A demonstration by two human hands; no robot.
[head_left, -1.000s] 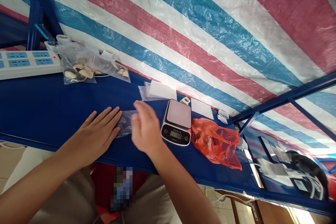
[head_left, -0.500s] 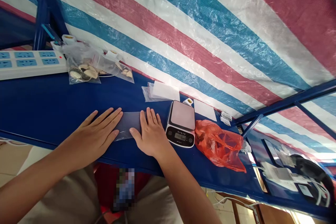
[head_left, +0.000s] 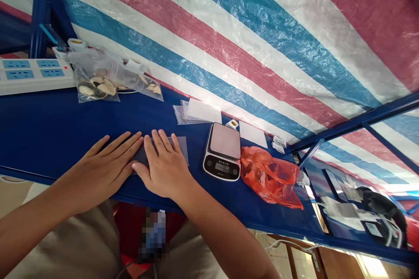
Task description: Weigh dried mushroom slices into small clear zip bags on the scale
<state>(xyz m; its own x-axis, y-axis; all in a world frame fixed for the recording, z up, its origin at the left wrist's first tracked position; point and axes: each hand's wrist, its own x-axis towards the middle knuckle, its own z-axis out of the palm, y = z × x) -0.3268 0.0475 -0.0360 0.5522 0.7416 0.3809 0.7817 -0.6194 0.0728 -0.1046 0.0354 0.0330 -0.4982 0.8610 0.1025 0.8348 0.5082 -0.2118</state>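
Left hand: the left hand [head_left: 104, 163] lay palm down on the table, fingers spread and pointing right, its fingertips on the sleeve's left end.

Right hand: the right hand [head_left: 162, 168] lay flat on the sleeve, fingers spread and pointing away from the person, its thumb almost meeting the left hand's fingertips.

Grip: neither hand was closed; both were wide and flat, pressing down rather than holding anything.

Sleeve: the clear plastic sleeve [head_left: 180, 149] lay flat on the table, mostly under the right hand, with a corner showing beyond its fingers.

Table: the blue table [head_left: 49, 133] ran across the view and bore everything listed here.

Scale: the digital scale [head_left: 221, 151] stood just right of the right hand, its display lit.

Orange bag: the orange bag [head_left: 270, 178] lay crumpled, touching the scale's right side.

Papers: white papers [head_left: 203, 111] sat on clear bags behind the hands, and a white card [head_left: 252, 135] lay behind the scale.

Sample bag: the clear bag [head_left: 94, 85] at the far left held pale, flat pieces, too small to name.

Power strip: the white power strip [head_left: 32, 76] lay at the table's far left corner.

Backdrop: a striped tarp [head_left: 229, 43] in red, white and blue covered the wall behind the table.
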